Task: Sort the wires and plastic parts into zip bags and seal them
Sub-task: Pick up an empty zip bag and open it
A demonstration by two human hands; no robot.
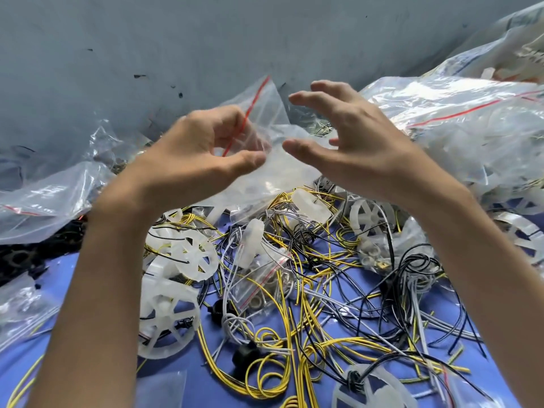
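Note:
My left hand [203, 151] is raised above the pile and grips a clear zip bag [265, 113] with a red seal line, fingers curled round its edge. Just to the right of the bag, my right hand [350, 136] hovers with its fingers spread and holds nothing. Below both hands lies a tangle of yellow, black and grey wires [294, 290] on the blue table [94, 278]. White plastic wheels [167, 319] and other white plastic parts [312, 206] sit among the wires. A small zip bag [262, 278] with parts inside lies in the middle of the tangle.
Large clear bags filled with white plastic parts [459, 134] are heaped at the right. More clear bags [50, 195] lie at the left, over dark parts [35, 248]. A grey wall [147, 39] stands close behind the table.

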